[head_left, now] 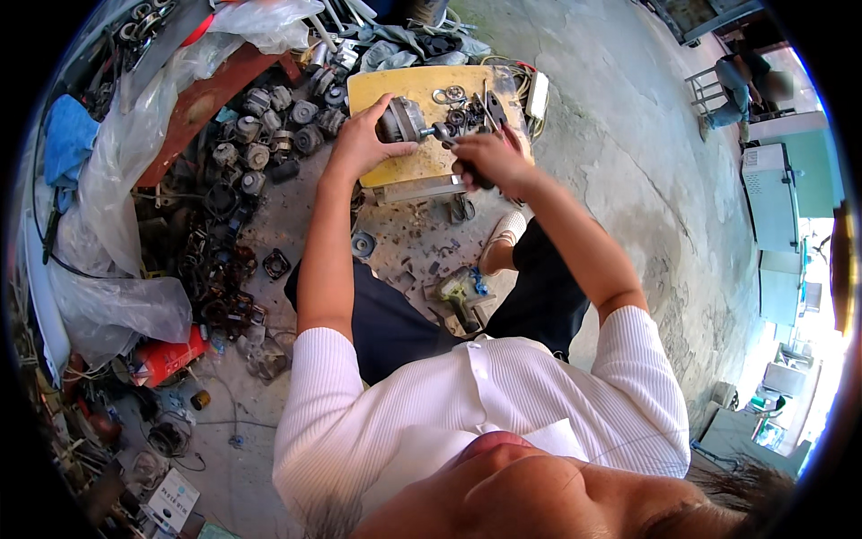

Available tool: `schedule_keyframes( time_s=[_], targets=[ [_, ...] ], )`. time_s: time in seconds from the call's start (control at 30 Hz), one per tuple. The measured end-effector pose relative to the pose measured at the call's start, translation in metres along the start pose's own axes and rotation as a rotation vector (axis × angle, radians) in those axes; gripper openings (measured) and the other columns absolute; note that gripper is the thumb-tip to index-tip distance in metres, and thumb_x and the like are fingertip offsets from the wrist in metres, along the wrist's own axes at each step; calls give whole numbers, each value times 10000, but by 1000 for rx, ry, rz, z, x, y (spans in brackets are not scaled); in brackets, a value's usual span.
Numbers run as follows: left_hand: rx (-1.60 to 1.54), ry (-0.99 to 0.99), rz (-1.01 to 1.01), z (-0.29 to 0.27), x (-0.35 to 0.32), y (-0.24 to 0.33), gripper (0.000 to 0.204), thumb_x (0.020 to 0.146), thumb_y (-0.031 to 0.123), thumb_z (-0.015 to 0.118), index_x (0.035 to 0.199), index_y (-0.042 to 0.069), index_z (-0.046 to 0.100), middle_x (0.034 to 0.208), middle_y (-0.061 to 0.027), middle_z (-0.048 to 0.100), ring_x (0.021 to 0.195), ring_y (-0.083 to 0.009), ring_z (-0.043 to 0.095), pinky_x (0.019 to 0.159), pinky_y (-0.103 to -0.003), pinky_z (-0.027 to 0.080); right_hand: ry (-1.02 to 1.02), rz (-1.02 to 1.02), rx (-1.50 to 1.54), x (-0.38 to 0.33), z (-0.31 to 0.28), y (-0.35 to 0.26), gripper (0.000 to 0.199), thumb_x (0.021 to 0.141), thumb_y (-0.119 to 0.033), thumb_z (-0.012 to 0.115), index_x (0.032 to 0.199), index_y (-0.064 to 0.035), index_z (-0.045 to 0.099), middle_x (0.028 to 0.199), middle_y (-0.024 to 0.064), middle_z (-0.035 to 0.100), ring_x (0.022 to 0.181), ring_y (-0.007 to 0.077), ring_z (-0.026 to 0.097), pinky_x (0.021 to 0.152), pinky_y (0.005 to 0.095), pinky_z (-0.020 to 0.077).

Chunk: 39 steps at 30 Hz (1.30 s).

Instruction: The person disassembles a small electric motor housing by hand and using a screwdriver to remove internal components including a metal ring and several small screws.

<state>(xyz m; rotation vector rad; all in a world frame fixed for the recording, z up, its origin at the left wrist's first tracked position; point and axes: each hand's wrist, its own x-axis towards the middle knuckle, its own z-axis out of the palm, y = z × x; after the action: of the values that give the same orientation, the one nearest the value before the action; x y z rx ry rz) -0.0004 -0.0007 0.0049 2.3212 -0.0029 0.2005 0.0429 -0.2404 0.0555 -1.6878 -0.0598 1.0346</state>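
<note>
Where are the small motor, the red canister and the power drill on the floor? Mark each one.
small motor [401, 119], head view, on its grey round housing, held by the left hand [359, 142].
red canister [169, 357], head view, on its body's middle.
power drill [462, 292], head view, on its yellowish-green casing.

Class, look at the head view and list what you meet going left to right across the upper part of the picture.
Blue cloth → pile of grey motor parts → left hand on a small motor → right hand gripping a dark tool → bare concrete floor → seated person.
</note>
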Motion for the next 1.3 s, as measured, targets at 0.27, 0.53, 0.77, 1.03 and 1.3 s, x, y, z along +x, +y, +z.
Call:
schedule_keyframes(
  time_s=[0.27,0.53,0.77,1.03,1.3],
  targets=[
    [5,-5,-8,-4,-1,-7,975,616,419,880,1450,138,461,1291,-225,598,1175,-349,595,1003,-394,458,2,-95,-483,1,14,-5,221,964,-124,439,1089,20,550,722,117,654,587,230,670,543,360,554],
    [-61,-33,-17,-4,2,1,947,625,375,865,1441,117,459,1314,-201,589,1206,-335,579,1019,-388,446,276,-328,33,19,51,94,321,1022,-129,442,1332,-46,448,750,65,595,604,176,635,557,327,544],
    [80,-32,-19,-5,-1,-4,1087,612,503,859,1497,111,364,1429,-171,500,1345,-314,453,1128,-483,280,624,-600,-91,20,-36,56,217,1004,-125,506,1177,-9,566,730,46,603,594,114,601,501,269,501],
    [75,195,-21,-10,8,-8,877,790,634,676,1437,90,442,1387,-152,542,1294,-315,500,1113,-645,203,910,-518,-896,123,-165,34,269,887,-219,610,1084,-70,716,923,201,703,847,354,691,765,423,531],
    [8,223,9,-18,6,-9,571,877,445,679,1311,86,586,1182,-139,646,1021,-300,628,909,-416,463,772,-405,-918,109,-137,22,327,888,-316,629,1137,-120,710,1012,168,713,953,328,688,849,409,523]
  ],
)
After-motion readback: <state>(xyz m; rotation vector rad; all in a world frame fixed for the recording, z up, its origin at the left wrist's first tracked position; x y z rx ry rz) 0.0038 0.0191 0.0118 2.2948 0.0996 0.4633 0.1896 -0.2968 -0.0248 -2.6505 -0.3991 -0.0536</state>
